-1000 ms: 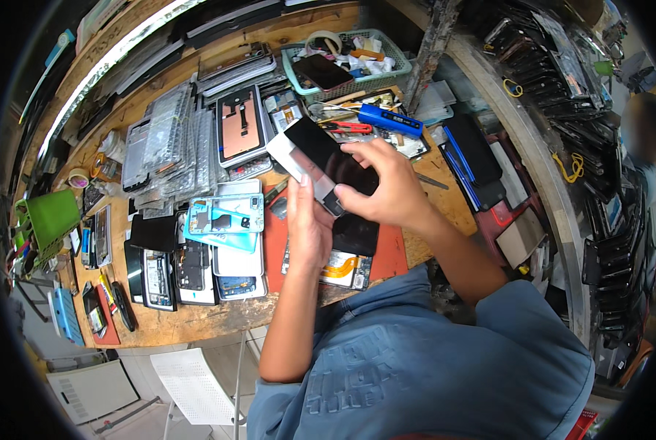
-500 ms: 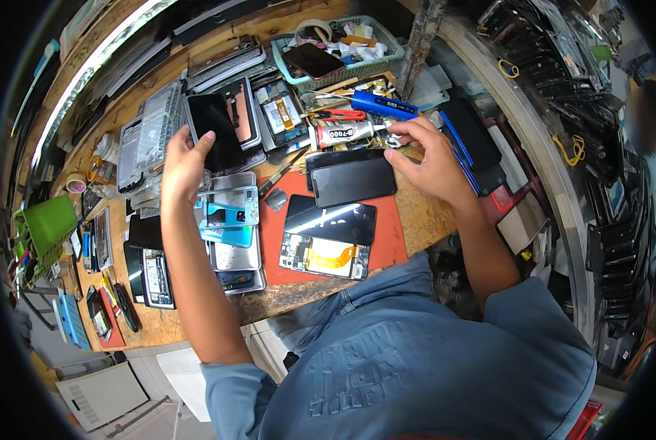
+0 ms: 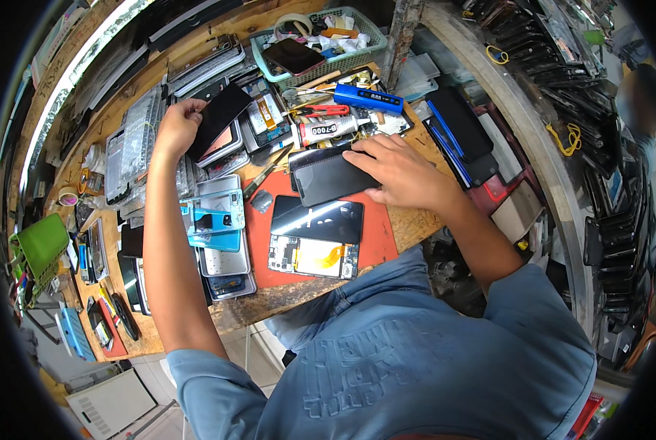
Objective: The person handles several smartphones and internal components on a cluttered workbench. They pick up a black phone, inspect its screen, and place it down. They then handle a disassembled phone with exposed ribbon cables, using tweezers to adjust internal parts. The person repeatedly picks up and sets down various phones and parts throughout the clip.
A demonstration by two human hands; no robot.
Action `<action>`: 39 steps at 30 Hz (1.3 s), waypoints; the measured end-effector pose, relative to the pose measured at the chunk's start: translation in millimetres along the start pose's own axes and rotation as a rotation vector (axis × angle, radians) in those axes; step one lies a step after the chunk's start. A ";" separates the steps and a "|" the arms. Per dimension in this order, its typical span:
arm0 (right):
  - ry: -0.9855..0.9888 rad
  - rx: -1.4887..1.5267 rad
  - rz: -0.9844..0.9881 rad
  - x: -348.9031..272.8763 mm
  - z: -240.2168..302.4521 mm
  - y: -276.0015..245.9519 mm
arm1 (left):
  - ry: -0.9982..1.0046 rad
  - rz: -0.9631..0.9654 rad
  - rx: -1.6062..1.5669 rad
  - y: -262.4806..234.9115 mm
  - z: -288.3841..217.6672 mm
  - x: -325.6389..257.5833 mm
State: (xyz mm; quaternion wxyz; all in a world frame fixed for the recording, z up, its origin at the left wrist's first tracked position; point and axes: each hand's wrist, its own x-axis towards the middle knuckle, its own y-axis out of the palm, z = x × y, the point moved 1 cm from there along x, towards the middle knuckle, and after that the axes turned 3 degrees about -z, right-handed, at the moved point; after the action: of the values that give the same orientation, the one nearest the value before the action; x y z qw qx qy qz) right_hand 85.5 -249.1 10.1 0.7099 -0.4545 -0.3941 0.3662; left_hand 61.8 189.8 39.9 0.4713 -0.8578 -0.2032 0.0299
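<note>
My left hand (image 3: 179, 126) grips the edge of a black phone screen (image 3: 224, 117), raised at a tilt over a stack of phone parts. My right hand (image 3: 402, 170) has its fingers and thumb closed over the right end of a dark phone screen (image 3: 328, 178). That screen overlaps another dark panel at the upper part of the red mat (image 3: 375, 231). Lower on the mat lies an opened phone (image 3: 313, 257) with its circuit board and orange ribbon cable showing. A glossy black screen (image 3: 319, 220) lies against its upper side.
Beyond the right hand lie a glue tube (image 3: 330, 130), red-handled pliers (image 3: 323, 110) and a blue cylindrical tool (image 3: 369, 98). A green basket (image 3: 364, 59) of odds and ends stands at the back. Blue phone covers (image 3: 214, 220) lie left of the mat; phone panels crowd the right rack (image 3: 562, 103).
My left hand has lifted and turned the black screen away from the stack. My right hand has come down from beside the glue tube onto the dark screen. The view has shifted slightly.
</note>
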 end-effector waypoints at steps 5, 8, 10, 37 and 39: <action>-0.022 0.209 -0.069 4.7 -16.5 -3.7 | 0.287 -0.392 0.199 9.2 -52.6 -47.9; 0.201 0.593 -0.120 -0.5 -34.4 -10.0 | 0.442 -0.181 -0.012 25.7 -93.6 -82.7; 0.336 1.125 -0.208 -7.2 -48.4 7.7 | 0.507 -0.006 0.110 44.8 -109.4 -101.0; 0.610 1.780 -0.473 3.6 -1.9 22.6 | -0.080 0.245 -2.122 72.8 -100.4 -193.2; 0.572 1.692 -0.483 11.7 13.1 16.5 | -0.098 0.212 -2.181 82.6 -100.9 -198.9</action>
State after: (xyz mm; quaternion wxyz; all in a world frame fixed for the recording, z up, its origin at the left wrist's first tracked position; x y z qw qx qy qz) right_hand 76.1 -228.9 1.0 0.9328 0.2369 0.1111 0.2478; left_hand -69.4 -4.6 0.1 -0.5545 -0.8246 -0.0643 -0.0915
